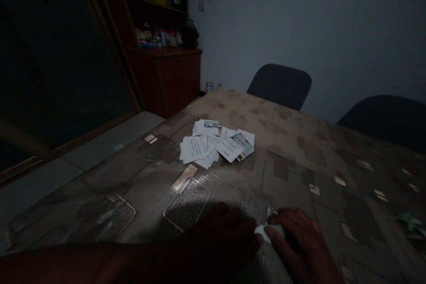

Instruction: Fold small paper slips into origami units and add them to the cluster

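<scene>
Near the table's front edge, my right hand [299, 237] is closed on a small white card [270, 233], its thumb over the near side and its fingers at the far side. My left hand [226, 228], in deep shadow, presses its bent fingers and thumb against the card's left edge. Whether this is one card or a small stack cannot be made out. Farther back lies a loose pile of printed cards [196, 148], overlapping at various angles. Among them, a card with a green and grey picture [244, 144] sits at the right.
A patterned cloth [219, 191] covers the table. Two dark chairs [281, 84] stand along its far side. At the back left is a reddish wooden cabinet [179, 82] with bottles and jars on its shelves. A greenish object [409, 222] lies at the right edge.
</scene>
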{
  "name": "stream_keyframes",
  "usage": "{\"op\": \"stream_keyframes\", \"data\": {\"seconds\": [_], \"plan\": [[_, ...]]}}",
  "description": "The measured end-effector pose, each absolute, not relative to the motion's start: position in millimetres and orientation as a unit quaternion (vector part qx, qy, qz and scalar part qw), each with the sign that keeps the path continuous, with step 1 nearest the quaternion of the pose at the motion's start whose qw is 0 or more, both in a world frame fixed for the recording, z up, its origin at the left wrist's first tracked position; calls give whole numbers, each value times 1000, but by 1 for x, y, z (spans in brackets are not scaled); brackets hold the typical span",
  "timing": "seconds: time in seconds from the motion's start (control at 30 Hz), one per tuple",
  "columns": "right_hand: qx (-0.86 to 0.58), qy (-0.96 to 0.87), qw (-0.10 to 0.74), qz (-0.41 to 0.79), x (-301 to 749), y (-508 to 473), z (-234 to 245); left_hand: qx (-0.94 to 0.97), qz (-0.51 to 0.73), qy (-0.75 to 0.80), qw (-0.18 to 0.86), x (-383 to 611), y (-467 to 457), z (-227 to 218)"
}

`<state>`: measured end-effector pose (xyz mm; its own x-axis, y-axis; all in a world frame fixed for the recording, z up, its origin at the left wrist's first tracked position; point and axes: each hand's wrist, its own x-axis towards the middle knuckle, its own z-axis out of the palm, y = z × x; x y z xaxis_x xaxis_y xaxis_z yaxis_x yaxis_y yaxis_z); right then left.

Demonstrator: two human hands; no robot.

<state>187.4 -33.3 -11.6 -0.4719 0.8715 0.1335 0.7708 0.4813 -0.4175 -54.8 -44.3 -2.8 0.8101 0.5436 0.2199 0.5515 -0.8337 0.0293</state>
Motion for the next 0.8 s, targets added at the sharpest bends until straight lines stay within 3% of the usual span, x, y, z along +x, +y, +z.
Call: {"op": "stream_keyframes", "data": {"seconds": [0.8], "plan": [[-484,-846,184,126,187,-33,-16,-950,-156,-269,-4,-59,-39,-1]]}}
